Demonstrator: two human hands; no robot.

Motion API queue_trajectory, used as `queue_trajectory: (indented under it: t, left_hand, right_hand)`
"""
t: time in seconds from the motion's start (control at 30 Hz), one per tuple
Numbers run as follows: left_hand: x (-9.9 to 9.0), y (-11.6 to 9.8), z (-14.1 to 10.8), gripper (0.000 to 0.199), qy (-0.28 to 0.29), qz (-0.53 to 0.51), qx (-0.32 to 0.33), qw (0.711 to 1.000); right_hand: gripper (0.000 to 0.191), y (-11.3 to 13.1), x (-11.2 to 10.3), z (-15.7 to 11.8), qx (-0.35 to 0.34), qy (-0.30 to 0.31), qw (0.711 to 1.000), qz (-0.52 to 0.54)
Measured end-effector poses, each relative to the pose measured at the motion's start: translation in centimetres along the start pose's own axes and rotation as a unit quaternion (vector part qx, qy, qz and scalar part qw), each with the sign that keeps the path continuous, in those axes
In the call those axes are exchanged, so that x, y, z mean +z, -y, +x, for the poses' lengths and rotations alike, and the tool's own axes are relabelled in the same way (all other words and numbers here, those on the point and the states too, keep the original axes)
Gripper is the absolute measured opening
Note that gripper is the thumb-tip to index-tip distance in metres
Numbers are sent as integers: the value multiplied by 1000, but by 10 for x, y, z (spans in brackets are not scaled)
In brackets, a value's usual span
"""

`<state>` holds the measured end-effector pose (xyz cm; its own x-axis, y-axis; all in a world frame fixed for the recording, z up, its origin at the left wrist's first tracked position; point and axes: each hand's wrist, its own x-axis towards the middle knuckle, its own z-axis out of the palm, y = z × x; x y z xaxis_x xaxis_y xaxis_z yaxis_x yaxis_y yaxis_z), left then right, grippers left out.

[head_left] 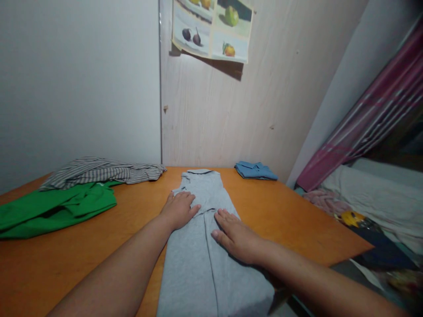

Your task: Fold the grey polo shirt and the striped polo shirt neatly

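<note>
A light grey garment [190,264] lies lengthwise on the orange table, its collar at the far end and its sides folded inward. My left hand [179,208] rests flat on its left edge below a small dark logo, fingers extended. Flat on the right side of the cloth is my right hand [236,235], its fingers pointing up and left. Neither hand grips the fabric. A fold line runs down the cloth between the hands.
The orange table [284,211] bears a green garment [66,207] and a striped garment [99,171] at the left, and a folded blue garment [256,171] at the back right. Beyond its right edge are a pink curtain [357,119] and piled bedding [380,193]. A fruit poster [213,28] hangs ahead.
</note>
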<state>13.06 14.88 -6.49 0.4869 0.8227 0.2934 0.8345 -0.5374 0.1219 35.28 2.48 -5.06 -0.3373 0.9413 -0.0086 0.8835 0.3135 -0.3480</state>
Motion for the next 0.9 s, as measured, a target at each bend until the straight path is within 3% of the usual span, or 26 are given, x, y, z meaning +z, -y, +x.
queue_trajectory:
  t: [0.1, 0.33, 0.53, 0.77, 0.9]
  left_hand:
    - [-1, -1, -1, 47, -18, 17, 9, 1000]
    - [-9, -6, -3, 30, -67, 73, 66, 993]
    - [-29, -21, -8, 24, -21, 111, 109, 988]
    - [-58, -64, -54, 27, -2, -103, 89, 991]
    - [-61, -97, -90, 23, 38, -163, 163, 972]
  right_hand:
    - [76, 8, -4, -13, 10, -24, 1000, 4]
    - [71, 19, 9, -34, -30, -1, 1000, -6]
    - [67, 11, 13, -26, -36, -18, 999, 29]
    - [71, -7, 15, -16, -10, -88, 976, 201]
    - [78, -18, 19, -8, -3, -132, 955, 264]
